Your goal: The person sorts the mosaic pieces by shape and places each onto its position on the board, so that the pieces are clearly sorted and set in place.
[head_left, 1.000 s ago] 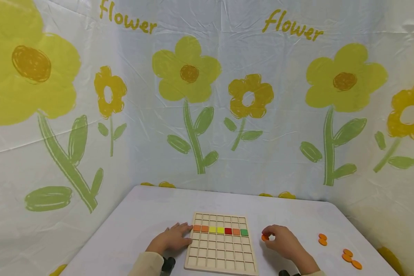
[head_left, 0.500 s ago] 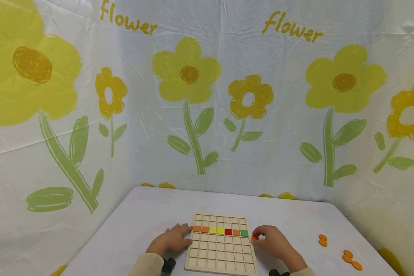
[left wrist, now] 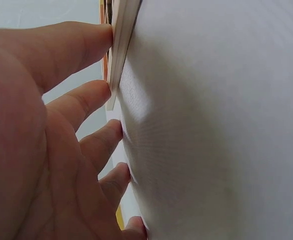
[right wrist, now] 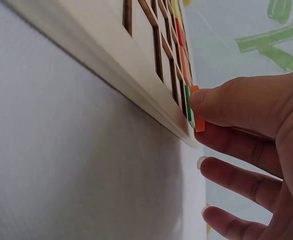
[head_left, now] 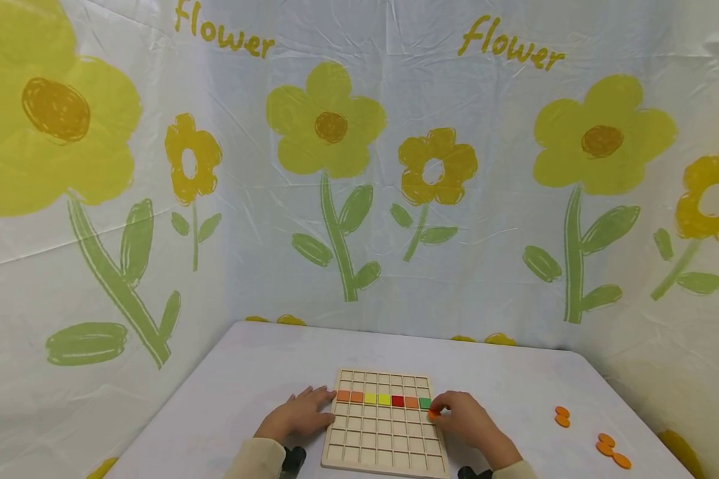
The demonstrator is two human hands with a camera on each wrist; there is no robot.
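A wooden grid board (head_left: 377, 440) lies on the white table. One row, a little below its far edge, holds coloured square tiles: orange, yellow, red (head_left: 398, 401) and green (head_left: 425, 403) at the right end. My right hand (head_left: 467, 420) pinches an orange disc (head_left: 434, 414) between thumb and index finger, over the board's right edge just below the green tile. In the right wrist view the orange disc (right wrist: 199, 111) appears edge-on. My left hand (head_left: 302, 416) lies spread at the board's left side. Its thumb and index fingertip touch the board's edge (left wrist: 122, 42).
Several orange discs lie at the table's right: two touching discs (head_left: 562, 417) and a nearer cluster (head_left: 605, 449). A white flower-printed cloth (head_left: 491, 266) hangs around the back and sides of the table (head_left: 263, 352).
My right hand has moved left with the orange disc, from the table beside the board to above the board's right edge. The left hand has stayed in place.
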